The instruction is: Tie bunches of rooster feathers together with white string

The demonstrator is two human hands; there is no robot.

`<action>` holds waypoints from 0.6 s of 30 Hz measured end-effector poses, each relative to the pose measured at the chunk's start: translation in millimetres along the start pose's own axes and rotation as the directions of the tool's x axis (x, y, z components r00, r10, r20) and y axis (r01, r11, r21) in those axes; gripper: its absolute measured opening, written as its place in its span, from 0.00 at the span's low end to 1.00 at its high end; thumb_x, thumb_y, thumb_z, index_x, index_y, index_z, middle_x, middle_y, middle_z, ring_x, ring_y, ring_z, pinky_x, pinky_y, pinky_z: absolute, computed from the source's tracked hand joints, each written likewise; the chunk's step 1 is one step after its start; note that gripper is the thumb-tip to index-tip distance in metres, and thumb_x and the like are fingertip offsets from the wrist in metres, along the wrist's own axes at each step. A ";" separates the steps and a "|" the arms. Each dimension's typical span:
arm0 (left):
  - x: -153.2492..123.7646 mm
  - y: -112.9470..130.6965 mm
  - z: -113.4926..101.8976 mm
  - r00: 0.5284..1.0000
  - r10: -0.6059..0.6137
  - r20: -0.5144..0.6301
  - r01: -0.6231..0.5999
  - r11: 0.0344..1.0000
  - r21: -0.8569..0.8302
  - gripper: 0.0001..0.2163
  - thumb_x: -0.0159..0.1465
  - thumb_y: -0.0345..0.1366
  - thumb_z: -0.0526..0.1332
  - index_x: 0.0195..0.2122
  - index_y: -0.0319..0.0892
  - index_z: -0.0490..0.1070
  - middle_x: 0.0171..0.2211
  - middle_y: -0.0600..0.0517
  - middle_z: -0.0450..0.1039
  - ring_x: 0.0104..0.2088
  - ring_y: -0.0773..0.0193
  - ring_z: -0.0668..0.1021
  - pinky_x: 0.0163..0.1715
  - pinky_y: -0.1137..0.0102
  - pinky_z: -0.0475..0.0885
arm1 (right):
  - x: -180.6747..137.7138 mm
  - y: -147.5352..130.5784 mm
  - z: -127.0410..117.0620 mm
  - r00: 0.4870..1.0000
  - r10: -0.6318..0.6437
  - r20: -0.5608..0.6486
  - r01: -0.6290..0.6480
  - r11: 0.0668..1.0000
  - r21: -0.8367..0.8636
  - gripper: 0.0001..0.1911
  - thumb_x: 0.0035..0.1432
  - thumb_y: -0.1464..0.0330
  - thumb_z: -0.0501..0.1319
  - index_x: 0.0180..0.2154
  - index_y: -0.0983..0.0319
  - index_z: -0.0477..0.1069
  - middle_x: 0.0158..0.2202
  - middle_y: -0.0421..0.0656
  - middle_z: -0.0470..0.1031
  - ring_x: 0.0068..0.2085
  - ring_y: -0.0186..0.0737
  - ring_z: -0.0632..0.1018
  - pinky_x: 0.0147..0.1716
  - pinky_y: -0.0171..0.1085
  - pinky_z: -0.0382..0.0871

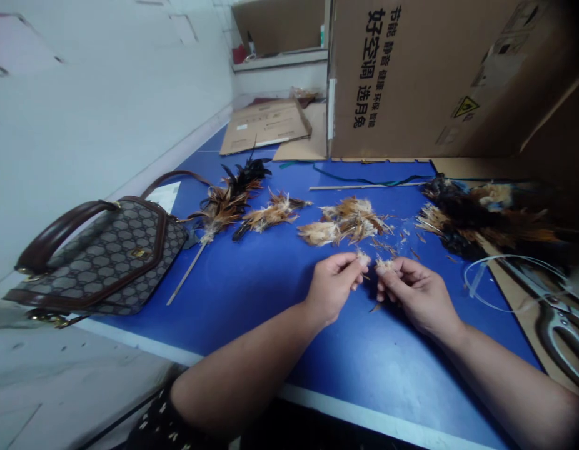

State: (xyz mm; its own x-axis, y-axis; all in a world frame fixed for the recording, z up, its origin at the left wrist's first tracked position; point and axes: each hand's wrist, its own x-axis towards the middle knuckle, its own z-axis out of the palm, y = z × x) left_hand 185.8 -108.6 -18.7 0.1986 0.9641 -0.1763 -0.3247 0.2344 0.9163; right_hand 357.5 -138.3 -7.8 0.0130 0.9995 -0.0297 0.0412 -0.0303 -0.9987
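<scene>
Over the middle of the blue table [252,287], my left hand [334,284] pinches a small tuft of pale feathers [362,257]. A short gap away, my right hand [414,290] is closed on another pale feather tuft [384,265] between thumb and fingers. Just beyond both hands lies a loose pile of tan and brown feathers [355,215], with small bits scattered at its right. Further left are a smaller feather bunch [271,212] and a stick with brown and black feathers [228,200] around its upper part.
At the left sits a patterned handbag [130,256]. Dark and brown feathers [496,215] are heaped at the right, near scissors [559,319] and a clear plastic loop [470,287]. A thin stick [364,186] and green ribbon lie before a tall cardboard box [425,81].
</scene>
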 end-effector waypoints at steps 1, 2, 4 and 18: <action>-0.4 -0.6 -0.3 1.000 0.013 0.004 -0.013 1.000 0.017 0.16 0.61 0.48 0.74 0.36 0.38 0.81 0.29 0.52 0.76 0.26 0.71 0.71 0.28 0.72 0.64 | -0.3 -0.7 0.5 1.000 0.005 -0.004 -0.005 1.000 -0.003 0.24 0.57 0.46 0.74 0.29 0.58 0.74 0.22 0.41 0.78 0.19 0.34 0.73 0.19 0.34 0.66; -0.7 -1.4 -0.6 1.000 0.029 0.007 -0.029 0.999 0.035 0.15 0.62 0.47 0.73 0.37 0.38 0.81 0.29 0.52 0.76 0.26 0.71 0.70 0.28 0.72 0.64 | -0.8 -1.4 1.0 1.000 0.009 -0.004 -0.009 1.000 -0.010 0.24 0.57 0.46 0.74 0.28 0.59 0.74 0.21 0.41 0.78 0.18 0.33 0.71 0.18 0.34 0.65; -1.2 -2.8 -1.4 0.998 0.059 0.017 -0.060 0.995 0.076 0.15 0.63 0.47 0.73 0.38 0.38 0.82 0.29 0.52 0.75 0.26 0.71 0.70 0.29 0.71 0.65 | -1.9 -2.3 1.7 1.000 0.008 -0.004 -0.008 1.000 -0.022 0.25 0.58 0.46 0.74 0.27 0.59 0.73 0.19 0.41 0.77 0.17 0.33 0.69 0.17 0.33 0.65; -2.7 2.0 -4.5 0.963 0.257 0.085 -0.271 0.925 0.265 0.10 0.67 0.43 0.70 0.37 0.42 0.84 0.33 0.50 0.76 0.33 0.65 0.74 0.36 0.68 0.70 | -3.4 -2.0 3.1 0.998 0.021 0.060 -0.020 1.000 -0.015 0.26 0.54 0.46 0.76 0.26 0.59 0.72 0.18 0.40 0.75 0.19 0.35 0.72 0.21 0.34 0.72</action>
State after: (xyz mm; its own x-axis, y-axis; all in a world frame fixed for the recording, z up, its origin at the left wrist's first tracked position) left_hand 180.5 -110.2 -18.0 0.1861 0.9778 0.0965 -0.1091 -0.0770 0.9910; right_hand 354.3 -141.6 -5.8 -0.0466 0.9975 -0.0531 0.0560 -0.0505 -0.9972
